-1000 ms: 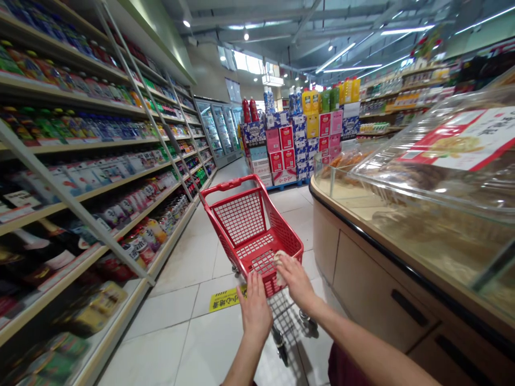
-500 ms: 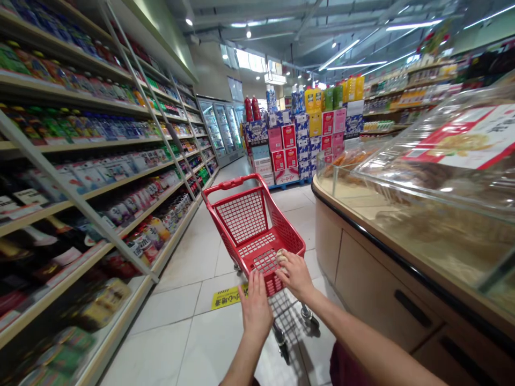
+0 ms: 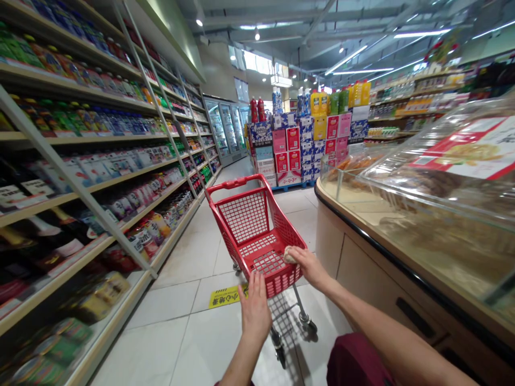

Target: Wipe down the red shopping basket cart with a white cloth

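A red plastic shopping cart [image 3: 277, 238] stands before me, its handle on the far side and its basket showing nothing inside. My left hand [image 3: 256, 308] rests with fingers stretched out at the basket's near left corner. At the near right corner, my right hand [image 3: 309, 264] is closed on a pale, crumpled cloth [image 3: 288, 254], pressed against the rim. Part of the cloth is hidden under the fingers.
Drink shelves [image 3: 100, 185] line the left side. A wooden counter [image 3: 362, 268] with clear-lidded food curves along the right. Stacked drink cartons [image 3: 287, 150] stand ahead. A yellow floor sticker [image 3: 223, 296] lies beside the cart.
My right hand has slid the cloth rightward along the near rim to the corner. My left hand stays at the left corner. The view has shifted slightly.
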`<state>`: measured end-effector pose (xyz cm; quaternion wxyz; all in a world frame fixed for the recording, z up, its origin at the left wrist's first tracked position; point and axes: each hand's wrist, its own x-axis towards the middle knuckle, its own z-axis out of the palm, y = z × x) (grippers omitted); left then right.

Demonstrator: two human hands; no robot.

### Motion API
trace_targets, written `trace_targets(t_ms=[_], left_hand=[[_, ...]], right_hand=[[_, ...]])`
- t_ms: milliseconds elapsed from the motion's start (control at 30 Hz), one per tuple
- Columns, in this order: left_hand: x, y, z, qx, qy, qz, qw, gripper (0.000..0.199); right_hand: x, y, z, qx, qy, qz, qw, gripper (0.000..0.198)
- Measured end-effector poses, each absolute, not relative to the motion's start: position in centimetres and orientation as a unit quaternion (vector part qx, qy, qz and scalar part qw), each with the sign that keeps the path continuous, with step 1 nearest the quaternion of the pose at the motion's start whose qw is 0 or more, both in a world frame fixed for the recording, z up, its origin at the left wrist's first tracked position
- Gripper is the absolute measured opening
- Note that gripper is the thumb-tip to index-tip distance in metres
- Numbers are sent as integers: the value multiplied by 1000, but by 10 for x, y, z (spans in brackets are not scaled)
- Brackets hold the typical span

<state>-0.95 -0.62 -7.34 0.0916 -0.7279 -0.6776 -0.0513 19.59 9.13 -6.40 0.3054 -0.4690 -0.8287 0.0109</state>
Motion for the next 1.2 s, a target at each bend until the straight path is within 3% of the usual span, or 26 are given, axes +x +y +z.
trace_targets(t_ms=[133, 333, 500, 667, 833, 1033, 1200], left_hand=[[-7, -6, -73, -720, -685, -45, 99, 72], [-8, -8, -69, -718, -688, -37, 97, 70], [-8, -8, -69, -725, -681, -34, 94, 71], [-7, -8, -71, -720, -684, -36, 108, 68], [-8, -9, -71, -729, -675, -35, 104, 69], [-6, -9, -73, -721, -683, -37, 112, 69], [-5, -9, -70, -725, -680, -29, 103, 69]], right_hand=[[188, 90, -72, -568, -750, -61, 334, 41], [144, 68, -85, -423, -847, -69, 315, 39], [166, 77, -79, -545, -775, -91, 306, 35], [152, 67, -87, -410, -853, -91, 309, 41], [167, 72, -86, -538, -779, -78, 313, 38], [162, 65, -90, -422, -848, -81, 311, 44], [167, 69, -86, -540, -778, -74, 314, 40]])
